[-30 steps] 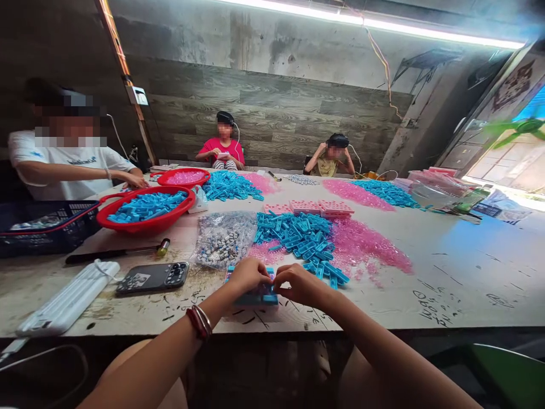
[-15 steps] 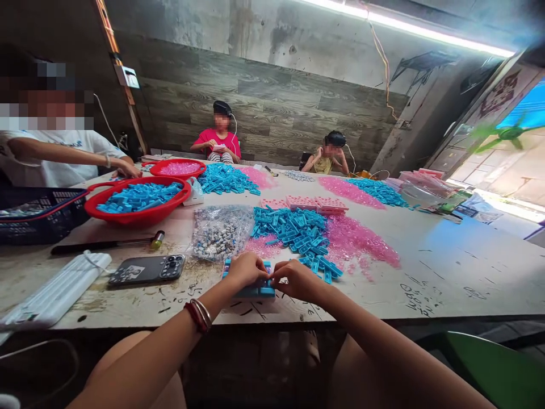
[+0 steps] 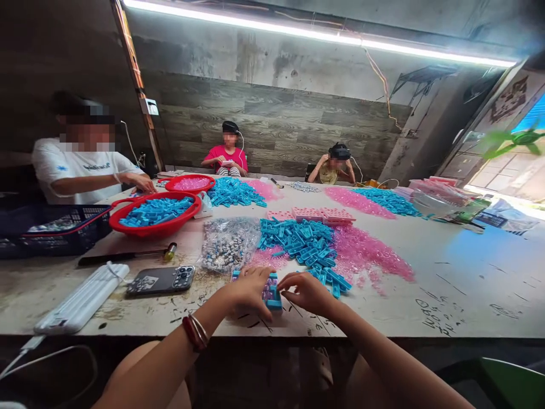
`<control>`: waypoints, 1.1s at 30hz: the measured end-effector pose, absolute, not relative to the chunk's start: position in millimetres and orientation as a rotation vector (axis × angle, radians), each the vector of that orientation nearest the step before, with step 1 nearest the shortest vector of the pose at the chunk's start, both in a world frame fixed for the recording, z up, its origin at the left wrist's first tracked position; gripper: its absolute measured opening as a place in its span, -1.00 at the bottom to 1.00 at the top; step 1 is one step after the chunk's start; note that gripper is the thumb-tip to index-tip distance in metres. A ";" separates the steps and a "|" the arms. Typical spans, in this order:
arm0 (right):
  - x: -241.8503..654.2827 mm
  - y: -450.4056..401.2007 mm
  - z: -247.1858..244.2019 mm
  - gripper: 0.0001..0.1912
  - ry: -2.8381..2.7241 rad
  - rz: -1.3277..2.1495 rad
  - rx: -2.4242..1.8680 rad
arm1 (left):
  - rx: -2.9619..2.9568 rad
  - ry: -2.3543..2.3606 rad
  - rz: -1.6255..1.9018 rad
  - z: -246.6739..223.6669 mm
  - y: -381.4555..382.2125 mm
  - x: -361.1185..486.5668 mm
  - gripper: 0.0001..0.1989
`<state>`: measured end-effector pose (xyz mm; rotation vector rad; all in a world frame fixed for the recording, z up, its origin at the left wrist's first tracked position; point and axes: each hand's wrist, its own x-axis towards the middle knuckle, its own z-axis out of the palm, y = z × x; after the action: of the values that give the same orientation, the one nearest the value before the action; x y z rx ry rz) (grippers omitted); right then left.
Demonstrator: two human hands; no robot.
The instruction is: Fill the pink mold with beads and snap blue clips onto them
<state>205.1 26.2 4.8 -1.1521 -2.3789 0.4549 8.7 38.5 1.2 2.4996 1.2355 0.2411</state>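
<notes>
A small blue holder (image 3: 273, 304) with clear pink pieces (image 3: 267, 292) in its slots lies near the table's front edge. My left hand (image 3: 249, 292) spans it from the left, thumb along the near side and fingers over the far side, covering much of it. At its right end is my right hand (image 3: 304, 291), thumb and forefinger curled close together by the rim; whatever may be between them is too small to make out. Just beyond are a heap of blue plastic parts (image 3: 298, 241), loose pink pieces (image 3: 366, 255) and a clear bag of small metallic parts (image 3: 230, 244).
Pink blocks (image 3: 309, 214) stand behind the heap. To the left lie a phone (image 3: 162, 280), a white power bank (image 3: 83, 298), a hammer (image 3: 128, 254), a red basin (image 3: 155, 230) of blue parts and a dark basket (image 3: 55, 233). Three people sit around the far side.
My left hand has spread from a pinch over the holder to a grasp across it. My right hand has drawn slightly right. The view has tilted up and shifted left.
</notes>
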 end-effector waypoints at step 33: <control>190.9 30.6 4.8 -0.44 -1.650 1.301 -1.221 | 2.223 1.726 0.500 6.6 5.5 38.1 0.14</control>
<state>190.9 30.6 4.8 -1.2209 -1.6496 1.3008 38.1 5.5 6.6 2.2230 1.7265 0.4998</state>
